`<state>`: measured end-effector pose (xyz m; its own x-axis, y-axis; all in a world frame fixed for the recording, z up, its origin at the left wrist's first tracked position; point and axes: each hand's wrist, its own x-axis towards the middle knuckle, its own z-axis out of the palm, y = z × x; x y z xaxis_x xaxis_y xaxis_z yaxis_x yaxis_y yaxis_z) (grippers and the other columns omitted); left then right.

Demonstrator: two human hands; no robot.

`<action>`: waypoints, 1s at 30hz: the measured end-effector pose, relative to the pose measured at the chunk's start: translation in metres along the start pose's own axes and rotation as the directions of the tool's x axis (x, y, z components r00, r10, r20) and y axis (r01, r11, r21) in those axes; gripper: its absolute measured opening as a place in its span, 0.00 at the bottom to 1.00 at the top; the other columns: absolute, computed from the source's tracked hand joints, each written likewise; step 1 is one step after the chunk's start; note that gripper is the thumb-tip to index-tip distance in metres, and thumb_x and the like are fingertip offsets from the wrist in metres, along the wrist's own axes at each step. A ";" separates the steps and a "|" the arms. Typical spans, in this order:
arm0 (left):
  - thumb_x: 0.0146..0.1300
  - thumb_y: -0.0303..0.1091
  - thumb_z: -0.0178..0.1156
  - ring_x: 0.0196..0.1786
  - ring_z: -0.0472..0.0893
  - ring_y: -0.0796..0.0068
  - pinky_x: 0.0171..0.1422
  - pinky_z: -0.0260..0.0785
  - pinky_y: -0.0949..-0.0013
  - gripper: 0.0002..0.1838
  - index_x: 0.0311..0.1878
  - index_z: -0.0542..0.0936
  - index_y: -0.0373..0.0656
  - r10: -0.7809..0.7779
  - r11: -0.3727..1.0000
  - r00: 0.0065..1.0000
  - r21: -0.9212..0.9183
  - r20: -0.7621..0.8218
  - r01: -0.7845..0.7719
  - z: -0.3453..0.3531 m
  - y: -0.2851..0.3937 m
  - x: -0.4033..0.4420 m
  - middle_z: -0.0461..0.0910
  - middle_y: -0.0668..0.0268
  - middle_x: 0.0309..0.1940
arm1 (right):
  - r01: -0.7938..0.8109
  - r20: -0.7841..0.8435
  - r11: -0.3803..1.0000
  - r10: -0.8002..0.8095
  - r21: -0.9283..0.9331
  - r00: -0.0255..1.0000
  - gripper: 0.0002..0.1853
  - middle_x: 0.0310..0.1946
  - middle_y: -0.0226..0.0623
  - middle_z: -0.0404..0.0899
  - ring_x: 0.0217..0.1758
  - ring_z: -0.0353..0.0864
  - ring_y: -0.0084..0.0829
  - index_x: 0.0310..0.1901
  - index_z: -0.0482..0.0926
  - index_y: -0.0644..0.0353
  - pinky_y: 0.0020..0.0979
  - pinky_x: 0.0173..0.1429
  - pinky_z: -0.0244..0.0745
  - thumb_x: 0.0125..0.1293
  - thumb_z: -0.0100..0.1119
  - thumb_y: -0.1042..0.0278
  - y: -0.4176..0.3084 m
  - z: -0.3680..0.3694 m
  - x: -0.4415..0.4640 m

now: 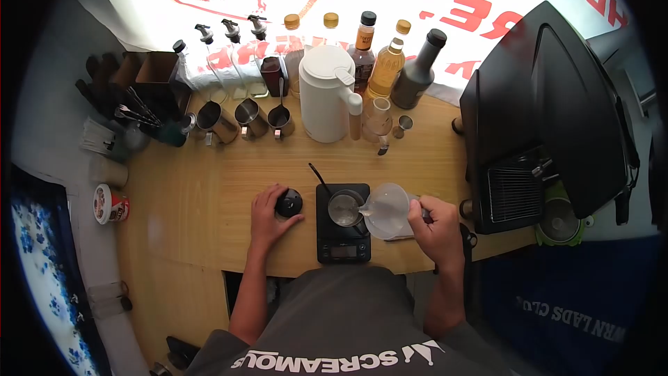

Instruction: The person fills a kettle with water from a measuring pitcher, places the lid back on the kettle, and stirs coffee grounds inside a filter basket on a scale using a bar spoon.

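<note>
My right hand [435, 226] is closed around the handle of a clear measuring jug [388, 210]. The jug tilts left, its spout over a small cup [345, 209] with a clear-looking liquid inside. That cup stands on a black digital scale [344, 253], and a thin black handle or spoon [319, 175] sticks up beside it. On the table left of the scale lies my left hand [268, 216], thumb and fingers apart around the edge of a round black lid [289, 202]. Whether it touches the lid is hard to tell.
A white thermal jug [324, 104], several syrup bottles [386, 66] and metal milk pitchers [217, 122] line the back. A small glass server [377, 120] stands beside a metal jigger [403, 125]. On the right is a large black machine [515, 198]; a paper tub [110, 204] sits far left.
</note>
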<state>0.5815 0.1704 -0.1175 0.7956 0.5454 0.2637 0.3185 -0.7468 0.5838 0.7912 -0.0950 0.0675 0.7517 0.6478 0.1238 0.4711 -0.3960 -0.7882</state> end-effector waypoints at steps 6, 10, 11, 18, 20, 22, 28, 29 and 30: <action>0.42 0.46 0.83 0.70 0.73 0.56 0.75 0.60 0.53 0.42 0.62 0.77 0.45 -0.006 1.000 1.000 -0.008 -0.006 0.006 0.001 -0.001 0.000 0.78 0.60 0.62 | 0.004 -0.006 1.000 -0.004 -0.011 1.000 0.18 0.16 0.44 0.68 0.21 0.68 0.40 0.22 0.71 0.67 0.41 0.30 0.64 0.68 0.61 0.66 0.001 0.001 0.001; 0.43 0.46 0.83 0.70 0.73 0.56 0.74 0.60 0.53 0.41 0.62 0.77 0.46 0.002 1.000 1.000 -0.001 -0.016 -0.002 0.002 0.000 -0.001 0.78 0.61 0.62 | -0.021 0.030 0.999 0.022 -0.025 0.999 0.18 0.16 0.44 0.68 0.21 0.67 0.40 0.23 0.71 0.67 0.40 0.30 0.64 0.68 0.61 0.66 -0.001 -0.002 0.003; 0.43 0.46 0.83 0.70 0.73 0.56 0.74 0.60 0.53 0.41 0.62 0.77 0.46 -0.006 1.000 1.000 -0.007 -0.017 0.006 0.001 0.001 0.000 0.78 0.61 0.62 | -0.023 0.033 0.999 0.024 -0.025 0.999 0.18 0.16 0.44 0.68 0.21 0.67 0.40 0.23 0.71 0.67 0.40 0.30 0.64 0.68 0.61 0.66 -0.001 -0.002 0.003; 0.43 0.45 0.83 0.70 0.74 0.56 0.74 0.60 0.53 0.41 0.62 0.78 0.45 -0.017 1.000 1.000 -0.022 -0.020 0.017 0.000 0.004 0.000 0.79 0.61 0.61 | -0.004 0.025 1.000 0.005 -0.025 1.000 0.17 0.16 0.43 0.69 0.21 0.68 0.40 0.23 0.72 0.66 0.40 0.31 0.65 0.68 0.61 0.66 -0.002 -0.002 0.003; 0.43 0.45 0.83 0.70 0.74 0.56 0.74 0.60 0.53 0.41 0.62 0.78 0.45 -0.014 1.000 1.000 -0.021 -0.020 0.013 0.001 0.003 -0.001 0.79 0.61 0.61 | -0.006 0.019 1.000 0.006 -0.022 1.000 0.17 0.16 0.43 0.69 0.21 0.68 0.40 0.23 0.72 0.66 0.40 0.31 0.65 0.68 0.61 0.66 -0.003 -0.003 0.003; 0.43 0.44 0.83 0.70 0.74 0.56 0.75 0.60 0.53 0.41 0.62 0.78 0.45 -0.012 1.000 1.000 -0.021 -0.021 0.012 0.001 0.002 -0.001 0.79 0.61 0.61 | 0.011 0.020 1.000 -0.011 -0.026 1.000 0.17 0.16 0.43 0.69 0.21 0.67 0.40 0.23 0.72 0.66 0.40 0.31 0.64 0.68 0.62 0.66 -0.004 -0.004 0.003; 0.42 0.45 0.83 0.69 0.74 0.56 0.75 0.60 0.53 0.41 0.62 0.78 0.45 0.001 1.000 1.000 -0.014 -0.027 -0.001 0.001 0.001 -0.001 0.79 0.61 0.62 | 0.027 0.016 0.999 -0.026 -0.047 1.000 0.17 0.16 0.43 0.69 0.21 0.67 0.40 0.23 0.72 0.66 0.40 0.30 0.64 0.67 0.62 0.66 -0.004 -0.005 0.002; 0.42 0.45 0.83 0.70 0.74 0.56 0.74 0.60 0.53 0.41 0.62 0.78 0.45 -0.004 1.000 1.000 -0.019 -0.026 0.003 0.001 0.001 -0.001 0.79 0.61 0.62 | 0.031 0.014 0.998 -0.030 -0.046 0.999 0.17 0.16 0.43 0.69 0.21 0.67 0.40 0.23 0.72 0.66 0.40 0.30 0.64 0.67 0.62 0.66 -0.004 -0.004 0.002; 0.42 0.45 0.83 0.70 0.74 0.56 0.74 0.60 0.53 0.41 0.62 0.78 0.45 -0.008 1.000 1.000 -0.024 -0.026 0.007 0.002 0.001 -0.001 0.79 0.61 0.61 | 0.031 0.014 0.999 -0.030 -0.045 0.999 0.17 0.16 0.43 0.68 0.21 0.67 0.40 0.23 0.72 0.66 0.40 0.30 0.64 0.67 0.62 0.66 -0.005 -0.004 0.002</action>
<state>0.5817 0.1684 -0.1185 0.7794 0.5610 0.2791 0.3117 -0.7335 0.6039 0.7926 -0.0945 0.0741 0.7305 0.6685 0.1394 0.5144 -0.4044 -0.7562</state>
